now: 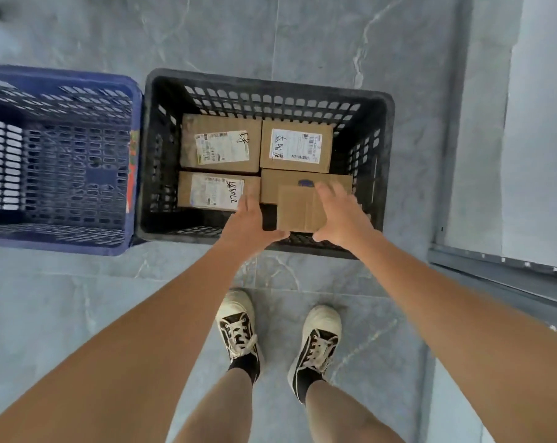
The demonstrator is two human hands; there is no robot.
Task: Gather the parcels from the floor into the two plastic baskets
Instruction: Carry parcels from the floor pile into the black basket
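head view: i see my left hand [250, 223] and right hand [341, 215] curled round a small plain cardboard parcel [298, 207], held over the slotted black basket [371, 174]; ribbed blue basket [63, 239] sits left.

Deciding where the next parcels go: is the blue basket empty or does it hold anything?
Empty, as far as the view shows: the blue basket shows only its bare perforated bottom, while the black basket holds four parcels; its left part is cut off.
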